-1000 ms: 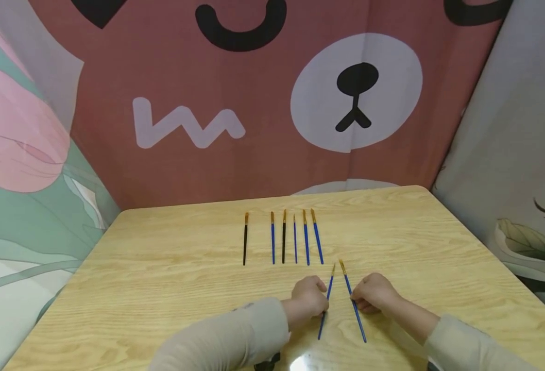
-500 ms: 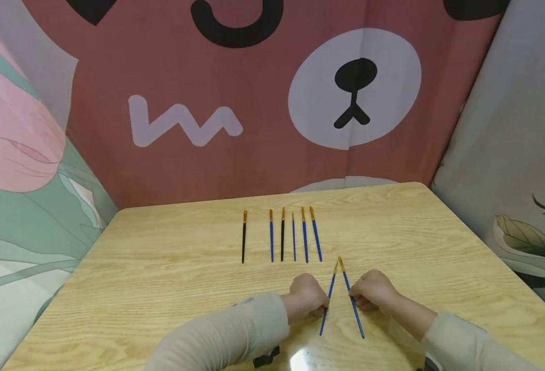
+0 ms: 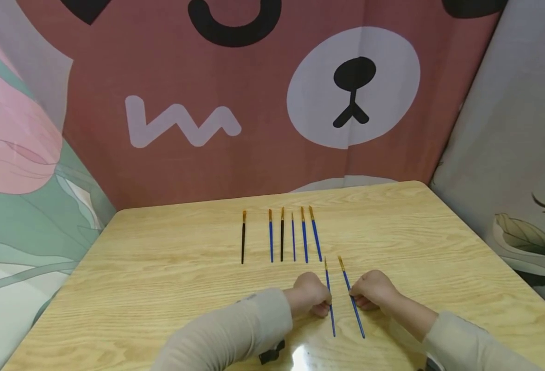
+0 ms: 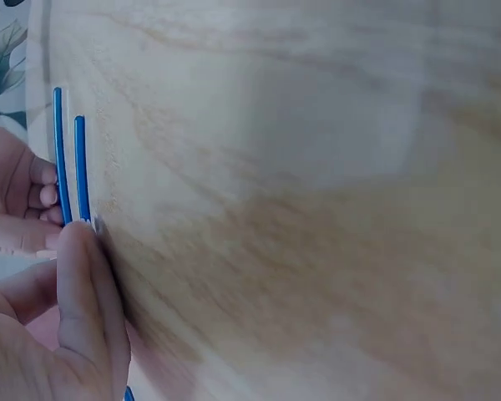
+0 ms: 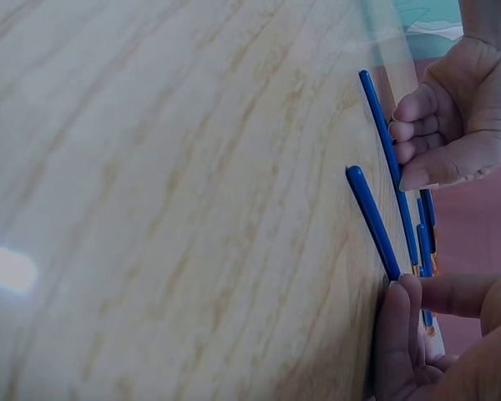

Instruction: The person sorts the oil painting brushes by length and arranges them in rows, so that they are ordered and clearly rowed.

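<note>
Near the front of the table, my left hand [image 3: 311, 294] pinches the handle of a slim blue paintbrush [image 3: 333, 322], its bristles pointing away from me. To its right, a second blue paintbrush [image 3: 359, 324] is pinched by my right hand [image 3: 373, 289], its tip slanting left. A narrow gap separates the two brushes, which lie roughly side by side. In the left wrist view, thumb and fingertips meet on the left brush's handle [image 4: 82, 167]. The right wrist view shows the right brush's handle end [image 5: 369, 213] sticking out past the fingertips.
Farther back lies a row of several paintbrushes, bristles away from me: a black paintbrush [image 3: 242, 242] set apart at the left, another black paintbrush [image 3: 282, 239] among blue ones, and a slanted blue paintbrush [image 3: 316, 239] at the right end. Behind the wooden table [image 3: 161, 288] hangs a bear-print curtain [image 3: 207, 170].
My left hand has swung its paintbrush: the tip moved left and the handle end right, so it now slants like the right one. The right hand and its paintbrush have stayed nearly still.
</note>
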Demonstrator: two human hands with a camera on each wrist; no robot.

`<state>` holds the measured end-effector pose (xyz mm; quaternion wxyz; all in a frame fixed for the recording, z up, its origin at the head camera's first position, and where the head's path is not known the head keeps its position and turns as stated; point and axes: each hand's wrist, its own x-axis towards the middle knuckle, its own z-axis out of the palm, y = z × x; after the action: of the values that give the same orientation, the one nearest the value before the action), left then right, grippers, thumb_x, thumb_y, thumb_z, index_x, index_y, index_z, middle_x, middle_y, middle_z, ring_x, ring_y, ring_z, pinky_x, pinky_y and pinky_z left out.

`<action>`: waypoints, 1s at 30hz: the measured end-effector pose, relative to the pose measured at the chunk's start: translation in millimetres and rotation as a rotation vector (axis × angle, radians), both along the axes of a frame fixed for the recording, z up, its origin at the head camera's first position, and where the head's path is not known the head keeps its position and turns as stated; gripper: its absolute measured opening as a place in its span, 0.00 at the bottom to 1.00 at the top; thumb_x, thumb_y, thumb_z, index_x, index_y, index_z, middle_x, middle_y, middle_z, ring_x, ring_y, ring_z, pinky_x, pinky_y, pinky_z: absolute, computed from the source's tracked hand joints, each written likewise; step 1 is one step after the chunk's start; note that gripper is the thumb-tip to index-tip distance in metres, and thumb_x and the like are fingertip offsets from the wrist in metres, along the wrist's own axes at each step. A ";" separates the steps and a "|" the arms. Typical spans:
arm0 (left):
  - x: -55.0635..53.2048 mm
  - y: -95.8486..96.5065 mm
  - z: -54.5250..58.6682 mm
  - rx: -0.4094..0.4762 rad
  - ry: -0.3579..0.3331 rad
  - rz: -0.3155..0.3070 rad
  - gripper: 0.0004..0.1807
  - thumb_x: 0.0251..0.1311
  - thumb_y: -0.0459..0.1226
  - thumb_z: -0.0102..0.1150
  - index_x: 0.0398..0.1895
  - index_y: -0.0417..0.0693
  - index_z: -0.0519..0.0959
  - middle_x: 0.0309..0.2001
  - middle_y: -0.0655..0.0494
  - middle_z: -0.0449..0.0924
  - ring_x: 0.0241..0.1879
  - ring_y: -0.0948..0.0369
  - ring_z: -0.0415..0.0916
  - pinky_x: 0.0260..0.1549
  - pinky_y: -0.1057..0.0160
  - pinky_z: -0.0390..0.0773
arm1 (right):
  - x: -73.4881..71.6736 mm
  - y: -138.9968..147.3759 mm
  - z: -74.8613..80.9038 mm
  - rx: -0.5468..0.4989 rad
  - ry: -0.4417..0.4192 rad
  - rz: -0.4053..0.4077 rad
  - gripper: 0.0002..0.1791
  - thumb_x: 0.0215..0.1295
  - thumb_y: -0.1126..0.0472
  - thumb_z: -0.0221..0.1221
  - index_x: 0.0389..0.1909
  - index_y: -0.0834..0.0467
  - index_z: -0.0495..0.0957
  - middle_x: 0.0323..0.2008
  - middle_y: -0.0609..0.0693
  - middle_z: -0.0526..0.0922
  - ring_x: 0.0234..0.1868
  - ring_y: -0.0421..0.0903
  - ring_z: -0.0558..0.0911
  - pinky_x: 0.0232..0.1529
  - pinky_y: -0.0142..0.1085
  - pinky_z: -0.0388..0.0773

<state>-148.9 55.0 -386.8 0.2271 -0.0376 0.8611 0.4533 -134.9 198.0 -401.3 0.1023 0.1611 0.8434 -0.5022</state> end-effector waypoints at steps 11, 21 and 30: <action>-5.8 1.0 -5.6 0.128 -0.088 0.025 0.04 0.40 0.20 0.55 0.14 0.30 0.72 0.10 0.46 0.73 0.07 0.62 0.70 0.10 0.67 0.76 | -1.8 0.2 0.2 -0.050 -0.021 -0.002 0.04 0.42 0.72 0.56 0.15 0.66 0.71 0.12 0.51 0.72 0.11 0.40 0.72 0.14 0.30 0.75; -8.5 4.5 -9.0 0.136 -0.111 0.015 0.07 0.38 0.20 0.55 0.09 0.31 0.72 0.08 0.46 0.72 0.07 0.59 0.72 0.09 0.66 0.76 | -3.5 0.8 1.1 -0.086 -0.055 -0.005 0.05 0.44 0.72 0.56 0.15 0.65 0.71 0.11 0.51 0.72 0.10 0.39 0.72 0.14 0.29 0.75; -1.5 5.3 -4.1 0.144 -0.085 0.014 0.08 0.40 0.21 0.55 0.09 0.33 0.72 0.09 0.47 0.73 0.05 0.64 0.66 0.09 0.67 0.76 | -2.5 3.4 1.4 -0.135 -0.048 0.014 0.04 0.45 0.73 0.56 0.17 0.67 0.71 0.11 0.51 0.72 0.11 0.39 0.73 0.14 0.29 0.75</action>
<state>-150.4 60.3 -390.9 0.2623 -0.0465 0.8155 0.5138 -137.4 201.5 -399.9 0.1368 0.1599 0.8061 -0.5532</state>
